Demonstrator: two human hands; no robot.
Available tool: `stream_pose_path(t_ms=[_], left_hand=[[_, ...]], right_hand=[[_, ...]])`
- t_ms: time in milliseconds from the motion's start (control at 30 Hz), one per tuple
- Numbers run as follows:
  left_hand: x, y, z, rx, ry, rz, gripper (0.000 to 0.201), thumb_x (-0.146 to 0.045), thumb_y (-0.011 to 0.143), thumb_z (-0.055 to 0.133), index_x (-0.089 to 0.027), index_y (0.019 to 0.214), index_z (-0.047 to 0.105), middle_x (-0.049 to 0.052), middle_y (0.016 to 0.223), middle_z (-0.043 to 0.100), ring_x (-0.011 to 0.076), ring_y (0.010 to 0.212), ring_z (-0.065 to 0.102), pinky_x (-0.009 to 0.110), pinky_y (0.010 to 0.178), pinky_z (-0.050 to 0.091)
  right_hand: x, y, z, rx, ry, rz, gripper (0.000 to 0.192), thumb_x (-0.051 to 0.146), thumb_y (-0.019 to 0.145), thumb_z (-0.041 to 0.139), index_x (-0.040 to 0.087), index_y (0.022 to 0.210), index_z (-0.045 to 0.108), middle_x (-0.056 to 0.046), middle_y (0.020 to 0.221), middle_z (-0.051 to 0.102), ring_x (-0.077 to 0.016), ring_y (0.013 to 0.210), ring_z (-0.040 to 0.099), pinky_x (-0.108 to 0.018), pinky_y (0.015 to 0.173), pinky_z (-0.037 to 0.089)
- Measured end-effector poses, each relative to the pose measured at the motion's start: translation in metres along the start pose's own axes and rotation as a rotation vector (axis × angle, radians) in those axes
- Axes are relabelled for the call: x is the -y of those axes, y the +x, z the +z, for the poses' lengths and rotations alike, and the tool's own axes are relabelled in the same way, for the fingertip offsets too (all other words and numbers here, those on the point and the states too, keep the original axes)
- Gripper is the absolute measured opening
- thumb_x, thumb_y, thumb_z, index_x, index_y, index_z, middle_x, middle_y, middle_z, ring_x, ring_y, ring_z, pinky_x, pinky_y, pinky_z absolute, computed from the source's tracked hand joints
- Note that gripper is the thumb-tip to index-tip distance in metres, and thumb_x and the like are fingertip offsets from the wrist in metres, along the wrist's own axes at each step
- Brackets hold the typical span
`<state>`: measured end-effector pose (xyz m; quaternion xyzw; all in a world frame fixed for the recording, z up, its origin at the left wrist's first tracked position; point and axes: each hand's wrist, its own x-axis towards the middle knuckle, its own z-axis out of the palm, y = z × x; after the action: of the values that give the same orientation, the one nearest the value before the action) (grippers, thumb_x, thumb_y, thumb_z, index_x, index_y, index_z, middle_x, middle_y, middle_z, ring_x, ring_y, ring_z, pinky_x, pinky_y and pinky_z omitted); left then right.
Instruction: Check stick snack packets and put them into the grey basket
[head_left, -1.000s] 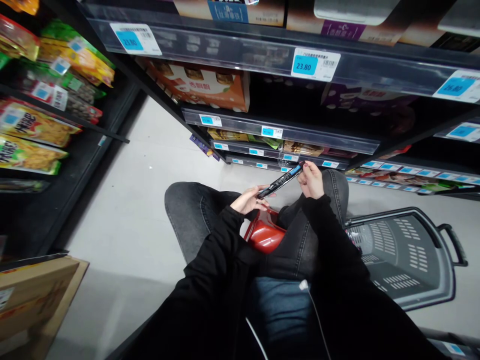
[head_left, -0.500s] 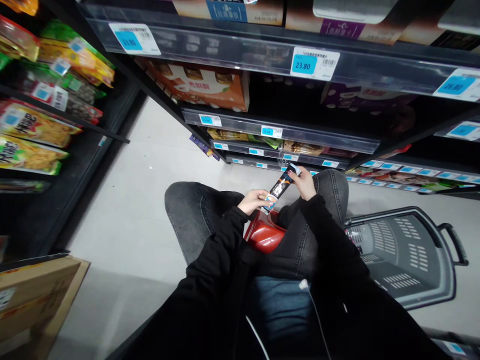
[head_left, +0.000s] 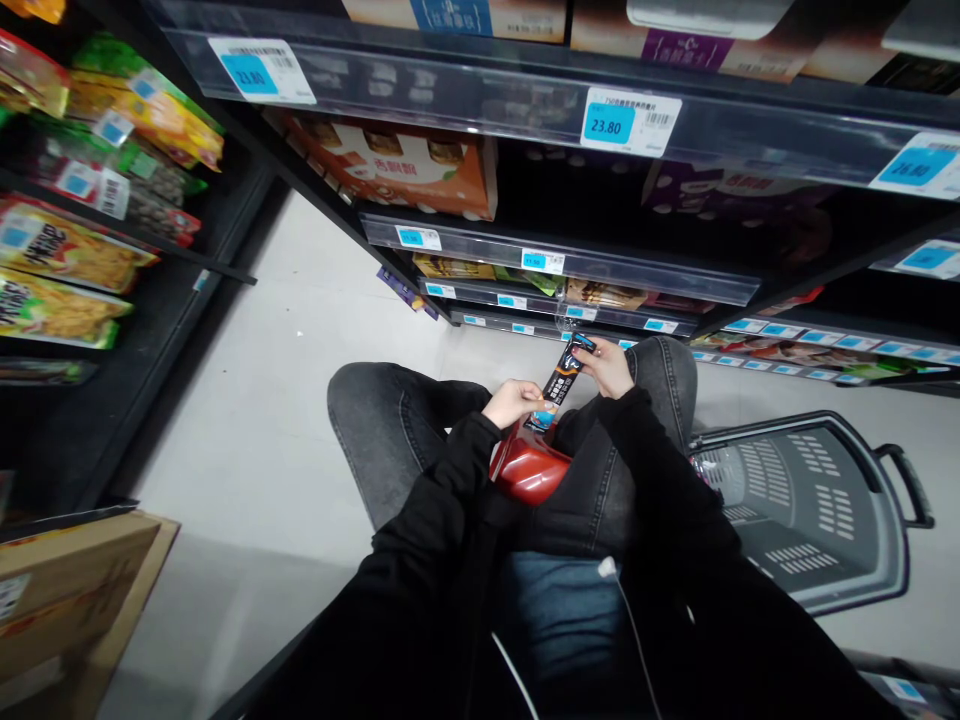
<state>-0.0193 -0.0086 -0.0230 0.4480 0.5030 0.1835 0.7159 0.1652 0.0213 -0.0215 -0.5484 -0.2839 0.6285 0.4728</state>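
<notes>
I crouch in a shop aisle with both knees in grey jeans. Between my hands is a long, narrow dark packet [head_left: 559,385] with orange and blue print. My left hand [head_left: 512,402] grips its lower end and my right hand [head_left: 609,365] grips its upper end. The packet is tilted, with its printed face toward me. Just below it, between my knees, sits a shiny red object [head_left: 529,472], partly hidden by my sleeves.
A grey plastic shopping basket [head_left: 817,510] stands on the floor at my right. Dark shelves [head_left: 570,262] with blue price tags and boxed goods rise in front. Snack bags [head_left: 67,250] hang on the left rack. A cardboard box [head_left: 67,590] sits at the lower left.
The packet has turned from edge-on to show its printed face. Both hands have come a little closer together and lower, toward the red object.
</notes>
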Motion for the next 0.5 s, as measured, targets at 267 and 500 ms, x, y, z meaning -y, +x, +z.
stream_pose_path(t_ms=[267, 500], left_hand=[[-0.001, 0.0, -0.002, -0.008, 0.112, 0.028, 0.029, -0.037, 0.059, 0.07, -0.009, 0.066, 0.067, 0.003, 0.06, 0.066, 0.009, 0.049, 0.053, 0.018, 0.047, 0.038], [-0.003, 0.001, -0.004, 0.025, 0.152, -0.002, 0.024, -0.029, 0.057, 0.072, -0.009, 0.07, 0.067, 0.003, 0.061, 0.066, 0.009, 0.05, 0.053, 0.018, 0.046, 0.037]], right_hand=[[-0.003, 0.001, 0.002, -0.112, -0.057, -0.039, 0.036, 0.037, 0.05, 0.072, 0.017, 0.078, 0.061, 0.001, 0.067, 0.063, -0.0131, 0.062, 0.061, -0.031, 0.06, 0.053], [-0.012, 0.006, -0.003, -0.18, -0.112, -0.082, 0.036, 0.036, 0.053, 0.07, 0.015, 0.081, 0.062, 0.001, 0.067, 0.063, -0.0128, 0.062, 0.06, -0.03, 0.059, 0.053]])
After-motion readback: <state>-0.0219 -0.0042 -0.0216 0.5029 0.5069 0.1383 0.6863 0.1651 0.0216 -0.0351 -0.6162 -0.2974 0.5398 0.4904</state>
